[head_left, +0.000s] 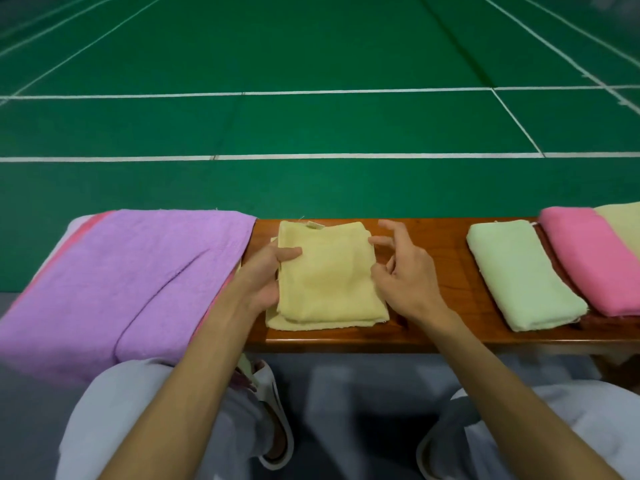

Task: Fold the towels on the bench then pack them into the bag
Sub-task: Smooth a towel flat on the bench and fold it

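Note:
A folded yellow towel (325,275) lies in the middle of the wooden bench (433,327). My left hand (266,275) grips its left edge, thumb on top and fingers underneath. My right hand (401,268) hovers at the towel's right edge with fingers loosely spread, holding nothing. To the right lie a folded light green towel (519,271), a folded pink towel (588,258) and a pale yellow towel (623,223) at the frame's edge. A large purple towel (121,282) is spread over the bench's left end, on top of a pink one (86,226). No bag is in view.
Beyond the bench lies a green sports court floor (311,126) with white lines. Below the bench edge are my knees in light trousers (114,410) and white slippers (277,410) on a grey floor.

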Motion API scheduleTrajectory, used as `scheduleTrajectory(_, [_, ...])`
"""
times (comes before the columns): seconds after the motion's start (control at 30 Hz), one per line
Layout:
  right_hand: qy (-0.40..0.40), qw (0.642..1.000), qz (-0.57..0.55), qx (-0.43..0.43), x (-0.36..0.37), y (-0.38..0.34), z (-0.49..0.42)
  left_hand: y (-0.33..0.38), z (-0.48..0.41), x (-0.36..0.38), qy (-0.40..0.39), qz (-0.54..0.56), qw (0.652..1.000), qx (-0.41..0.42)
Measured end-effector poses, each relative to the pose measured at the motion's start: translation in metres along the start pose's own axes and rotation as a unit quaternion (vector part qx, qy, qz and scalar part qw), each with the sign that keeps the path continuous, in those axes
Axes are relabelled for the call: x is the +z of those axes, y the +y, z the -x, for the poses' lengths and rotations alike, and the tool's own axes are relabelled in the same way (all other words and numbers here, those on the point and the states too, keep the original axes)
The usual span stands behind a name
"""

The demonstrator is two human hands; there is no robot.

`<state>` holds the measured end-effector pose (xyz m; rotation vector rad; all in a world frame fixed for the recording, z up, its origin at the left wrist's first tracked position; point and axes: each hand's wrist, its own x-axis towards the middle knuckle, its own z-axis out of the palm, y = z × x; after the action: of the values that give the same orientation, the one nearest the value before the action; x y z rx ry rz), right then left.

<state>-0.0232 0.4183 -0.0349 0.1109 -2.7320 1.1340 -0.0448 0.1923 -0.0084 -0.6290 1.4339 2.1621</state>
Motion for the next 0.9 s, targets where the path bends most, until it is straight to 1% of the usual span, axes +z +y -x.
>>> scheduleTrajectory(0.13, [0.007, 0.996, 0.063, -0.057, 0.009, 0.002, 0.005, 0.012, 0.008, -0.015, 0.043, -0.034, 0.998, -0.025])
scheduleTrajectory(0.23, [0.031, 0.993, 0.089, -0.066, 0.014, 0.004, 0.007, 0.011, 0.009, -0.020, 0.094, -0.101, 0.990, -0.028])
scheduleTrajectory(0.3, [0.038, 0.993, 0.091, -0.060, 0.017, 0.004, 0.006, 0.007, 0.006, -0.019, 0.145, -0.148, 0.978, 0.002])
scheduleTrajectory(0.33, [0.043, 0.993, 0.089, -0.058, 0.018, 0.004, 0.006, 0.004, 0.004, -0.018, 0.180, -0.192, 0.964, 0.043])
scheduleTrajectory(0.37, [0.046, 0.994, 0.087, -0.056, 0.018, 0.004, 0.006, 0.000, 0.002, -0.019, 0.223, -0.255, 0.935, 0.105])
scheduleTrajectory(0.4, [0.049, 0.994, 0.084, -0.056, 0.019, 0.003, 0.006, -0.005, 0.001, -0.020, 0.270, -0.333, 0.886, 0.176])
scheduleTrajectory(0.43, [0.055, 0.993, 0.086, -0.063, 0.020, 0.002, 0.006, -0.011, 0.002, -0.022, 0.318, -0.433, 0.807, 0.244])
scheduleTrajectory(0.47, [0.061, 0.991, 0.092, -0.079, 0.022, 0.001, 0.006, -0.017, 0.004, -0.021, 0.341, -0.526, 0.719, 0.299])
scheduleTrajectory(0.5, [0.061, 0.988, 0.105, -0.100, 0.025, -0.001, 0.005, -0.022, 0.006, -0.019, 0.332, -0.592, 0.646, 0.349])
scheduleTrajectory(0.53, [0.042, 0.985, 0.122, -0.116, 0.029, -0.004, 0.004, -0.029, 0.004, -0.017, 0.294, -0.637, 0.599, 0.385])
scheduleTrajectory(0.57, [0.002, 0.982, 0.140, -0.126, 0.034, -0.008, 0.004, -0.034, 0.001, -0.014, 0.242, -0.671, 0.576, 0.399])
scheduleTrajectory(0.6, [-0.048, 0.978, 0.153, -0.132, 0.039, -0.014, 0.004, -0.040, -0.004, -0.014, 0.192, -0.702, 0.565, 0.389])
scheduleTrajectory(0.63, [-0.096, 0.972, 0.163, -0.140, 0.047, -0.019, 0.005, -0.045, -0.009, -0.016, 0.156, -0.735, 0.553, 0.359])
scheduleTrajectory(0.67, [-0.134, 0.964, 0.175, -0.151, 0.054, -0.024, 0.007, -0.050, -0.013, -0.019, 0.134, -0.763, 0.543, 0.324])
scheduleTrajectory(0.73, [-0.180, 0.949, 0.198, -0.166, 0.066, -0.028, 0.013, -0.058, -0.020, -0.028, 0.127, -0.791, 0.527, 0.283])
scheduleTrajectory(0.8, [-0.193, 0.945, 0.213, -0.158, 0.070, -0.024, 0.013, -0.059, -0.023, -0.030, 0.133, -0.787, 0.532, 0.283])
scheduleTrajectory(0.87, [-0.194, 0.942, 0.235, -0.139, 0.065, -0.016, 0.009, -0.060, -0.027, -0.023, 0.131, -0.770, 0.553, 0.289])
scheduleTrajectory(0.9, [-0.194, 0.940, 0.250, -0.129, 0.061, -0.011, 0.007, -0.062, -0.030, -0.017, 0.127, -0.765, 0.558, 0.294])
